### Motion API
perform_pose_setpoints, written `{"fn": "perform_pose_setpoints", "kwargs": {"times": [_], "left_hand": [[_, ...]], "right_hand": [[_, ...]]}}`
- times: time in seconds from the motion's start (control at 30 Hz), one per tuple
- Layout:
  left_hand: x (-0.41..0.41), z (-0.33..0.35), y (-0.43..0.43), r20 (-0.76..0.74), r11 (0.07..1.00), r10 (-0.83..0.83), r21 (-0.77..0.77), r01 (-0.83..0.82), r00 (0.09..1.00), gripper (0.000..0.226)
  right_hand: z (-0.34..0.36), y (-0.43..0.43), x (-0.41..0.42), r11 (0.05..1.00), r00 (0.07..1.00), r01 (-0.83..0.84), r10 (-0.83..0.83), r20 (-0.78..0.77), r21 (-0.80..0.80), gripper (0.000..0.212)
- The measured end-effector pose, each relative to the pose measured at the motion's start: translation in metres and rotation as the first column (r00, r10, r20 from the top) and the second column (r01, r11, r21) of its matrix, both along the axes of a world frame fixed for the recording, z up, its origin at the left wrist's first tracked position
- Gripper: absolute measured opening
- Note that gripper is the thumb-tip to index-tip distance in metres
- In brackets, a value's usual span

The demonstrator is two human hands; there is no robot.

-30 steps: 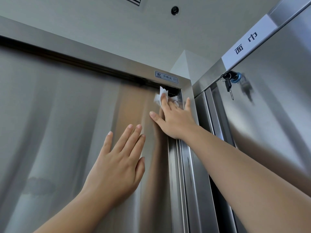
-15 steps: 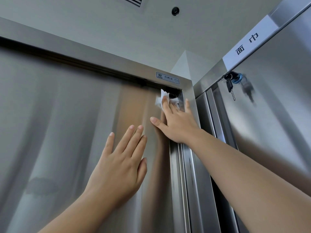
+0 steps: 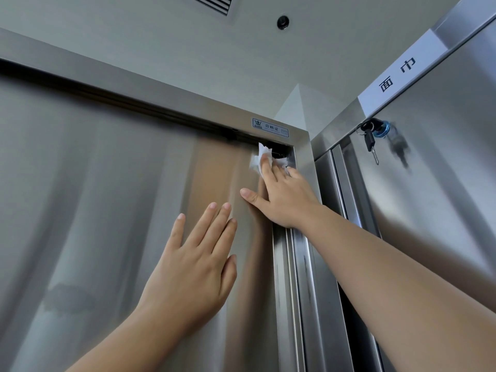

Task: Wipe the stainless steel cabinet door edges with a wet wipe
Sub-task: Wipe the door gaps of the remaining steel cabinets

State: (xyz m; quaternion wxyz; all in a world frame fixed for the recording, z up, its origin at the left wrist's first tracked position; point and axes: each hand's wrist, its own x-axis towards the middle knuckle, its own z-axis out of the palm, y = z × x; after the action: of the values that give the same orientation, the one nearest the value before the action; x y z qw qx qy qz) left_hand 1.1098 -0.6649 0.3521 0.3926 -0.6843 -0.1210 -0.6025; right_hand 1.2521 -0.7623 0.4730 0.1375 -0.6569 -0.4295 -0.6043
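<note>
A tall stainless steel cabinet door (image 3: 107, 210) fills the left of the head view. My right hand (image 3: 281, 200) presses a crumpled white wet wipe (image 3: 259, 159) with straight fingers against the door's top right corner, just under the top frame (image 3: 161, 92). Its thumb sticks out to the left on the door face. My left hand (image 3: 196, 267) lies flat on the door below, fingers straight and pointing up. The door's vertical right edge (image 3: 281, 291) runs down below my right wrist.
A second steel cabinet (image 3: 442, 210) stands at right angles on the right, with a white label (image 3: 400, 73) and keys (image 3: 371, 143) hanging in its lock. A small sticker (image 3: 270, 127) sits on the top frame. A dull smudge (image 3: 69, 296) marks the door at lower left.
My right hand and the wipe have shifted slightly along the top corner of the door. My left hand stays flat in the same place.
</note>
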Motion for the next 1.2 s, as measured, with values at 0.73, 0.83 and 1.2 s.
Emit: {"fn": "perform_pose_setpoints", "kwargs": {"times": [0.73, 0.83, 1.2], "left_hand": [[0.002, 0.000, 0.002, -0.006, 1.000, 0.004, -0.002, -0.004, 1.000, 0.055], [0.002, 0.000, 0.003, -0.005, 1.000, 0.003, -0.001, -0.003, 1.000, 0.055], [0.001, -0.001, 0.003, -0.015, 1.000, -0.008, -0.005, 0.008, 1.000, 0.056]], "right_hand": [[-0.016, 0.001, 0.005, 0.998, 0.996, 0.052, -0.055, 0.067, 0.040, 0.080], [-0.026, 0.000, 0.005, 0.998, 0.996, 0.048, -0.051, 0.070, 0.038, 0.080], [0.006, 0.004, 0.002, 0.996, 0.999, 0.031, -0.032, 0.009, 0.078, 0.091]]}}
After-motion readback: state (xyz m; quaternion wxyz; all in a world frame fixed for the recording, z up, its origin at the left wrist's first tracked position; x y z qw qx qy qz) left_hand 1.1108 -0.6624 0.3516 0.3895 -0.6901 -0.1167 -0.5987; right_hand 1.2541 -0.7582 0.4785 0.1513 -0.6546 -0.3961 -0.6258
